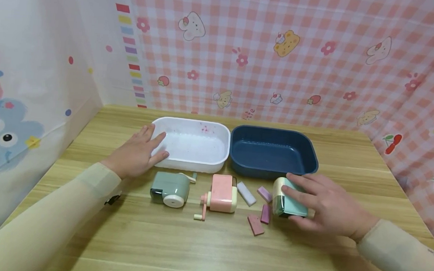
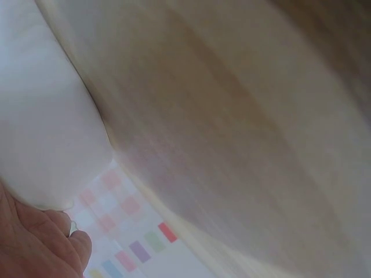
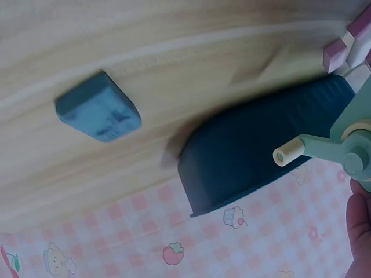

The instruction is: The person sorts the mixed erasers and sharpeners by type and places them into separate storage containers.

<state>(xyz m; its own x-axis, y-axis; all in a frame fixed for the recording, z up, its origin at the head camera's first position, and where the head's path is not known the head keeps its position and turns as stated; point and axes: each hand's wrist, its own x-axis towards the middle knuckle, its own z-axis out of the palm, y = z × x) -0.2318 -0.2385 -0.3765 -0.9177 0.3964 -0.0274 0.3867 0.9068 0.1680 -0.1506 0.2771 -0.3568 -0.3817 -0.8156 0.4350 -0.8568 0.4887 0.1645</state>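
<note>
My left hand [image 1: 134, 153] lies over the left rim of a white basin [image 1: 188, 166], its fingers spread and straight. In the left wrist view, part of that hand [image 2: 37, 243] shows beside the basin's outer wall [image 2: 49, 116]. My right hand [image 1: 323, 204] grips a mint-and-cream crank pencil sharpener [image 1: 296, 195], fingers across its top and thumb at the near side. Its crank handle [image 3: 316, 149] shows in the right wrist view. To its left stand a pink crank sharpener [image 1: 222, 192] and a green one [image 1: 170, 187].
A dark blue basin [image 1: 273, 171] stands right of the white one. Between the sharpeners lie a white eraser [image 1: 246, 194], a lilac one [image 1: 264, 194], a magenta one [image 1: 265, 214] and a pink one [image 1: 255, 224]. A blue eraser [image 3: 98, 110] lies on the wooden table.
</note>
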